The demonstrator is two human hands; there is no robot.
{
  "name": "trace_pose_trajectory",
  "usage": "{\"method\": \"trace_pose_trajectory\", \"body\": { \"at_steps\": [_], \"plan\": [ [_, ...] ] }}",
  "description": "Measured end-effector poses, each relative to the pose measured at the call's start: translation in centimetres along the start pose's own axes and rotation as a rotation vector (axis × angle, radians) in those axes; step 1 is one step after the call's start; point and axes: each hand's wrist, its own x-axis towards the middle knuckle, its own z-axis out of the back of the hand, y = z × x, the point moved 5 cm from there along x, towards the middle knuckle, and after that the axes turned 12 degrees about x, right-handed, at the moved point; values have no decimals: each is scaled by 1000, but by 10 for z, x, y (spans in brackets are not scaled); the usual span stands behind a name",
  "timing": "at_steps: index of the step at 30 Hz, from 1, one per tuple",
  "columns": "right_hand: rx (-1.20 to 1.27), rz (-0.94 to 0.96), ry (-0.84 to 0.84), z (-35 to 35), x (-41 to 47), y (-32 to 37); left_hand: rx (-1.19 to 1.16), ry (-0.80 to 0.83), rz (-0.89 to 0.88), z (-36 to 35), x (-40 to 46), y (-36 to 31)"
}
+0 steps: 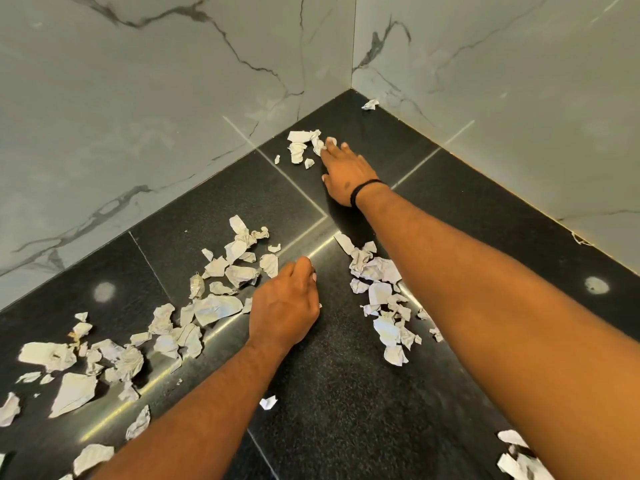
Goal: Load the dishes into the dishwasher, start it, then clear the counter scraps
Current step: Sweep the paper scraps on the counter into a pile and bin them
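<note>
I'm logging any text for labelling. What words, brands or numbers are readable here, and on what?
None can be read.
Paper scraps: faint ruled lines and dark marks, too blurred to read.
Black wristband on the right hand: no lettering visible.
Counter and marble wall: no text.

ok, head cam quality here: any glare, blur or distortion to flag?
Head view: overhead lights leave bright spots on the dark counter; wide-angle bending at the edges; right hand casts a soft shadow beside it; paper scraps stay sharp; left hand shows no motion blur.
</note>
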Motion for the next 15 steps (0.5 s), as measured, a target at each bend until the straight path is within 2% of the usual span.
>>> {"method": "trace_pose_trajectory", "body": {
  "at_steps": [4, 9, 12, 15],
  "plan": [
    [66, -21, -47, -12, -31, -2, 9, -9, -2, 0, 0, -1],
    [207, 34, -130, -26, -131, 5, 16, -15, -9, 0, 0, -1],
    [123, 32, -164, -20, -168, 4, 16, -28, -9, 0, 0, -1],
    [61, 41, -312, -2, -164, 11, 21, -37, -11, 1, 0, -2]
  ]
}}
